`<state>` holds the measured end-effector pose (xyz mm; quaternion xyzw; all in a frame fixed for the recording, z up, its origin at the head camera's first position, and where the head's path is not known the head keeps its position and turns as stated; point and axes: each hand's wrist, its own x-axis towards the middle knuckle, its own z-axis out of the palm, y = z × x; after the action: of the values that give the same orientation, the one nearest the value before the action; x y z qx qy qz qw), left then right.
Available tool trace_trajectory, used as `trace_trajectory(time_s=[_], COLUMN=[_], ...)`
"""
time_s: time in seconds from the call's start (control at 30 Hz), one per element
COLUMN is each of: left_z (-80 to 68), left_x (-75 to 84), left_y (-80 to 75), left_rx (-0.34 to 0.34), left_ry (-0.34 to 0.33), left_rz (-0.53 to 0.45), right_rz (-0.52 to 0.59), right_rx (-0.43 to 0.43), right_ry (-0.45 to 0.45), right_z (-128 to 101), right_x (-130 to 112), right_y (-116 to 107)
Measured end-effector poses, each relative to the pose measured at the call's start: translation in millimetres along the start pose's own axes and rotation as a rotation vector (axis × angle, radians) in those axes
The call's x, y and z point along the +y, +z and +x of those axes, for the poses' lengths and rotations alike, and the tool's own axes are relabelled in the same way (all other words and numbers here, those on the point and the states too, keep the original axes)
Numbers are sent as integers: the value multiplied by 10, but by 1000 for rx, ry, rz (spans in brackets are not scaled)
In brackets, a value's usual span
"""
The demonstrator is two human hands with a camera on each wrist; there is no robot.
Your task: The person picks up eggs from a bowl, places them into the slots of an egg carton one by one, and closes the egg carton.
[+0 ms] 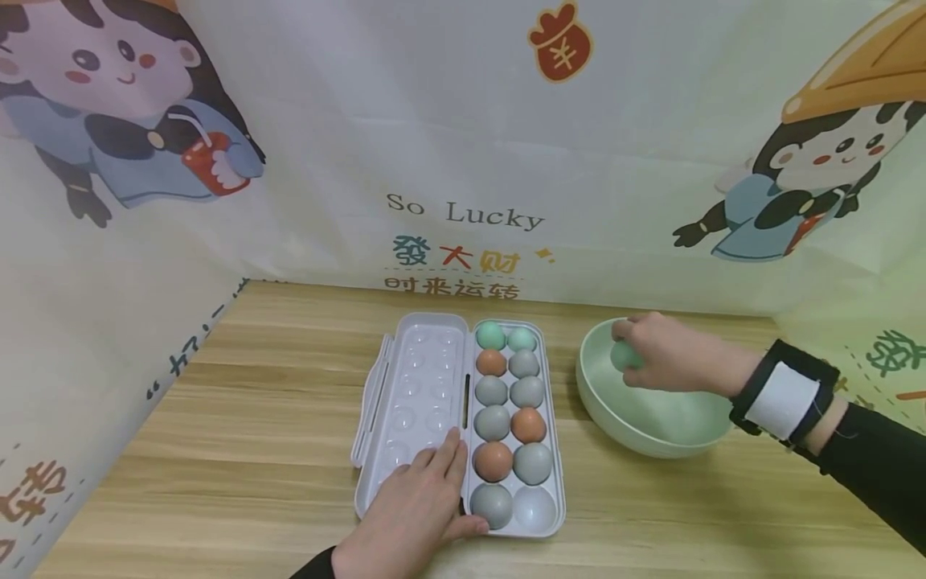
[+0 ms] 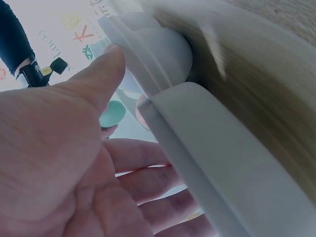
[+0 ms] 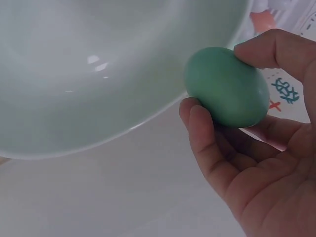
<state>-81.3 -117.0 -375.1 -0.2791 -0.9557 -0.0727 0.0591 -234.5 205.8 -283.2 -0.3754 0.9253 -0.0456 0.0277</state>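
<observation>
A clear egg tray (image 1: 558, 450) lies open on the wooden table, its lid (image 1: 415, 378) folded out to the left. Several grey, brown and green eggs (image 1: 493, 422) fill its cups, and the front right cup (image 1: 537, 508) is bare. My left hand (image 1: 423, 503) rests flat on the lid's near end with straight fingers; in the left wrist view the thumb (image 2: 96, 79) lies by the lid's edge (image 2: 207, 153). My right hand (image 1: 661, 354) pinches a green egg (image 1: 624, 356) over the left rim of a pale green bowl (image 1: 651, 430). In the right wrist view the fingers (image 3: 207, 148) curl round the egg (image 3: 227, 86), beside the bowl (image 3: 98, 74).
A printed cartoon backdrop (image 1: 463, 161) closes off the back and both sides of the table (image 1: 239, 434). Bare wood lies to the left of the tray and along the front edge. The bowl's inside shows nothing else in it.
</observation>
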Motion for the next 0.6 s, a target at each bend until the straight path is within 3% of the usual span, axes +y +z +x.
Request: trace_trajectory(time_s=[0.33,0.6], left_z=[-1,-1], left_x=[2,-1], left_y=[-4,-7], left_rx=[-3,-11], left_ry=[-8,-3], left_rz=[-11,-12], right_rz=[-41,-11], right_rx=[66,209], right_ry=[-58,-65], right_z=[-14,-75], right_x=[-293,-492], right_y=[5,34])
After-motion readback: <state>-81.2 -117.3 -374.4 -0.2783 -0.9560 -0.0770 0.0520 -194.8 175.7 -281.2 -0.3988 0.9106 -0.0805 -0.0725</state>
